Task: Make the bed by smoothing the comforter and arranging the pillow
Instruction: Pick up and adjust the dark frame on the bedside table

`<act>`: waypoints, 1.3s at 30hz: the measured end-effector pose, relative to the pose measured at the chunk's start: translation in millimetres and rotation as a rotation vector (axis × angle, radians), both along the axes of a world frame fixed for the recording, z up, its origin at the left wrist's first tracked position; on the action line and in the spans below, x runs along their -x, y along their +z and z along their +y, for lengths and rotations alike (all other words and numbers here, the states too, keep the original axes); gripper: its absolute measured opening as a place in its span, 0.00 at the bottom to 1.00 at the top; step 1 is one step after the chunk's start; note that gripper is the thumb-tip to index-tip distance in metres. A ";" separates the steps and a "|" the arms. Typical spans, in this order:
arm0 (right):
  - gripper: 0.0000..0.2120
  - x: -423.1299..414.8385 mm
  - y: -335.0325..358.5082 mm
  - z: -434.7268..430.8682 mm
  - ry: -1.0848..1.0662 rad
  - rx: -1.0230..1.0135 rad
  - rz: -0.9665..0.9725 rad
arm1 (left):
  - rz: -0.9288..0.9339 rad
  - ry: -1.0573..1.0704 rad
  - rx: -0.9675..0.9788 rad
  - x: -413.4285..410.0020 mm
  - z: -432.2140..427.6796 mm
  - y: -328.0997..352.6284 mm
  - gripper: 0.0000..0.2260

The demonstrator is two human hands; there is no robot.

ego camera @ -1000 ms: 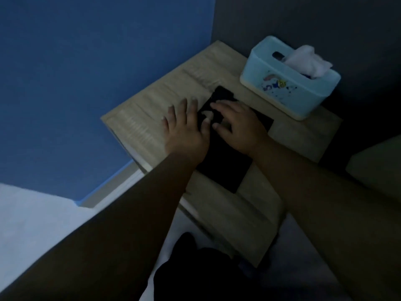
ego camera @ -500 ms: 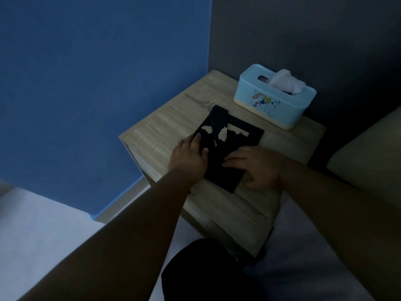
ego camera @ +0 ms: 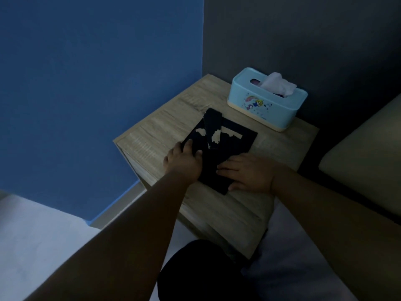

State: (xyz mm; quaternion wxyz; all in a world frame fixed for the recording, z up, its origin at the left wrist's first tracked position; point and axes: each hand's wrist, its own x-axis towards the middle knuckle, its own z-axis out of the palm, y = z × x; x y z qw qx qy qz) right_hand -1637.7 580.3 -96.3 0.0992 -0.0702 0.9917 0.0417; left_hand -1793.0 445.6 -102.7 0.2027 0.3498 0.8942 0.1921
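A folded black cloth [ego camera: 235, 141] with a white print lies on a wooden nightstand [ego camera: 156, 135], and a narrow black strip is folded over its far end. My left hand [ego camera: 184, 161] has its fingers curled over the cloth's left edge. My right hand [ego camera: 249, 173] rests flat on the cloth's near right corner with its fingers spread. A pale bed sheet [ego camera: 303, 246] shows at the lower right. A beige cushion or pillow [ego camera: 364, 157] lies at the right edge. No comforter can be made out in the dim light.
A light blue tissue box [ego camera: 267, 105] with a tissue sticking out stands at the nightstand's far corner. A blue wall [ego camera: 97, 83] is to the left and a dark grey wall behind. Pale floor [ego camera: 32, 231] lies at the lower left.
Both hands slid from the cloth's far end to its near end, which uncovered the white print and the folded strip. The view pulled back and the bed came into sight.
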 end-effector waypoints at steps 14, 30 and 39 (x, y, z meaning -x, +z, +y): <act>0.20 -11.3 -5.6 -8.2 0.049 0.007 0.453 | -0.371 0.276 -0.271 42.2 7.4 12.1 0.23; 0.19 24.1 63.5 -18.6 -0.492 0.350 0.900 | -1.032 0.618 -1.006 67.7 32.2 86.8 0.08; 0.14 63.0 81.6 -47.3 -0.601 0.093 1.062 | -1.113 0.217 -0.940 32.6 36.6 90.4 0.21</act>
